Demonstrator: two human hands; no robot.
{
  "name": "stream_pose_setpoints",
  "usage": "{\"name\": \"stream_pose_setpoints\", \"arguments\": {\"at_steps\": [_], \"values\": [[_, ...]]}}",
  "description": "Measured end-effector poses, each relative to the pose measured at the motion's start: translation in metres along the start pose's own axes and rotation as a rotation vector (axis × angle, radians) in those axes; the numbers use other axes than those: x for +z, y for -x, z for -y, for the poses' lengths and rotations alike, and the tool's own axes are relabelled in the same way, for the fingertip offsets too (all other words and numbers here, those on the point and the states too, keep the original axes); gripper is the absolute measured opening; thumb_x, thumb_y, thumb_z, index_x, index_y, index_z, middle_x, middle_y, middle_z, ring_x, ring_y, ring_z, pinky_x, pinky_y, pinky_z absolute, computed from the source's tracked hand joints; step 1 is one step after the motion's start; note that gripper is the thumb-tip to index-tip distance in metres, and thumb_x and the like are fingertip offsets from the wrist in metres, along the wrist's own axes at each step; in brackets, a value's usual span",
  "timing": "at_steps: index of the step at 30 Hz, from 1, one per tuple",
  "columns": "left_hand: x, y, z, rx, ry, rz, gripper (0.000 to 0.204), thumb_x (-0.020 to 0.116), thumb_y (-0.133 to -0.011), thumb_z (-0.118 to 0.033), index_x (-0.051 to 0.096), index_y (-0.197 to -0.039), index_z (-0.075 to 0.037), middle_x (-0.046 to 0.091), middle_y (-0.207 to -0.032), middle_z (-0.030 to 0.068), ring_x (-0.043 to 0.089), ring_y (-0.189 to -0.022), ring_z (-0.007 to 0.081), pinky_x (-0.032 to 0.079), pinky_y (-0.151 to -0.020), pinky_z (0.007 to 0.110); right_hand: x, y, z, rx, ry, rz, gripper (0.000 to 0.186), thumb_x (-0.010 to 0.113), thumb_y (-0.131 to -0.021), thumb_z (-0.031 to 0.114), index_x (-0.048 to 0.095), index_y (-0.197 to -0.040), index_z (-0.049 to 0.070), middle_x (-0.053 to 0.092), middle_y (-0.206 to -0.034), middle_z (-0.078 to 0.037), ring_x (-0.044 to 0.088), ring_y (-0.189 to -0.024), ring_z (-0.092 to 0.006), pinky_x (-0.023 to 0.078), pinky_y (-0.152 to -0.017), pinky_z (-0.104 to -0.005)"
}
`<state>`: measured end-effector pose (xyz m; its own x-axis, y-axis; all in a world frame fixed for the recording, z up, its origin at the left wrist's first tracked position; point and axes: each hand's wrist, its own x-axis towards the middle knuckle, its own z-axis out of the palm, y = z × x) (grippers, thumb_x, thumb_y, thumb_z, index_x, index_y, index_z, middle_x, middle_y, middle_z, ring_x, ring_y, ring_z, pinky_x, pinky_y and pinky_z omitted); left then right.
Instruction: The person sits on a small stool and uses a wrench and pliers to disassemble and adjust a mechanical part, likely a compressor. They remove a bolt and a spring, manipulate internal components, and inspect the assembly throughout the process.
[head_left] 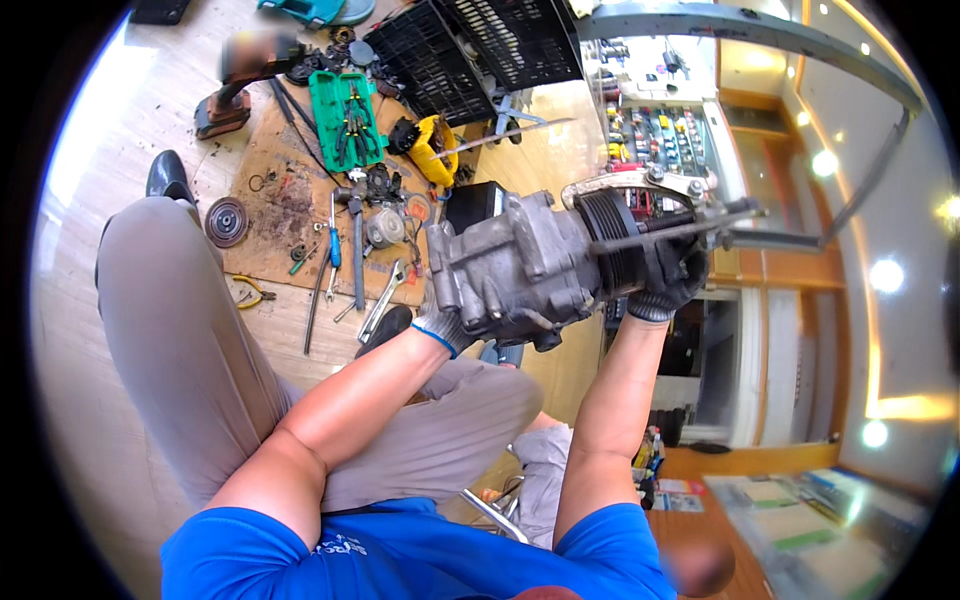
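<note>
I hold up a grey cast-metal pump-like unit (505, 265) with a black grooved pulley (605, 250) at its right end. My left hand (444, 324), in a grey knit glove, is closed on the unit's lower left, mostly hidden behind it. My right hand (669, 285), gloved too, is closed round the pulley end. A pale metal clamp-like tool (630, 187) lies over the pulley's top, and a long dark metal bar (650, 236) crosses that end toward the right. Whether my right fingers also grip these tools is unclear.
A stained cardboard mat (270, 230) holds wrenches (385, 305), a green tool case (340, 118), a yellow-bodied tool (432, 150) and loose parts. A cordless driver (223, 113) stands left, black crates (425, 65) behind. My legs are folded below. Another person (540, 470) is at lower right, near a counter (720, 530).
</note>
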<state>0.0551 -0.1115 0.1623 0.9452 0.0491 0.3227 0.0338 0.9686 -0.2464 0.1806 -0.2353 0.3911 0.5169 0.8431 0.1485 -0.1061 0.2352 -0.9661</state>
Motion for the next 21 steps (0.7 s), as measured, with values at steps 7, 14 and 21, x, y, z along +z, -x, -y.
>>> {"name": "stream_pose_setpoints", "arguments": {"at_steps": [7, 14, 21], "values": [[-0.036, -0.003, -0.003, 0.254, 0.26, -0.282, 0.059, 0.035, -0.103, -0.055, 0.059, -0.122, -0.004, 0.067, -0.114, 0.0115, 0.065, -0.104, 0.0219, 0.052, -0.096, 0.038, 0.007, -0.048, -0.029, -0.472, 0.828, -0.497, 0.072, 0.036, -0.1, 0.057, 0.026, -0.152, 0.008, 0.04, -0.146, -0.02, 0.049, -0.129, -0.0307, 0.04, -0.111, -0.0482], [-0.012, -0.001, -0.007, 0.413, -0.283, -0.376, 0.062, 0.038, -0.101, -0.057, 0.057, -0.118, -0.001, 0.065, -0.113, 0.0147, 0.065, -0.103, 0.0255, 0.053, -0.095, 0.042, 0.018, -0.038, -0.02, -0.378, 0.447, -0.523, 0.065, 0.042, -0.1, 0.052, 0.034, -0.15, 0.01, 0.049, -0.141, -0.015, 0.049, -0.128, -0.0269, 0.039, -0.112, -0.0453], [-0.033, -0.004, -0.01, 0.33, -0.033, -0.24, 0.068, 0.042, -0.096, -0.063, 0.057, -0.119, -0.001, 0.065, -0.114, 0.0137, 0.063, -0.106, 0.025, 0.052, -0.096, 0.042, 0.004, -0.018, -0.038, -0.353, 0.368, -0.517, 0.058, 0.04, -0.102, 0.047, 0.038, -0.148, 0.011, 0.05, -0.141, -0.013, 0.05, -0.128, -0.0266, 0.04, -0.112, -0.0454]]}}
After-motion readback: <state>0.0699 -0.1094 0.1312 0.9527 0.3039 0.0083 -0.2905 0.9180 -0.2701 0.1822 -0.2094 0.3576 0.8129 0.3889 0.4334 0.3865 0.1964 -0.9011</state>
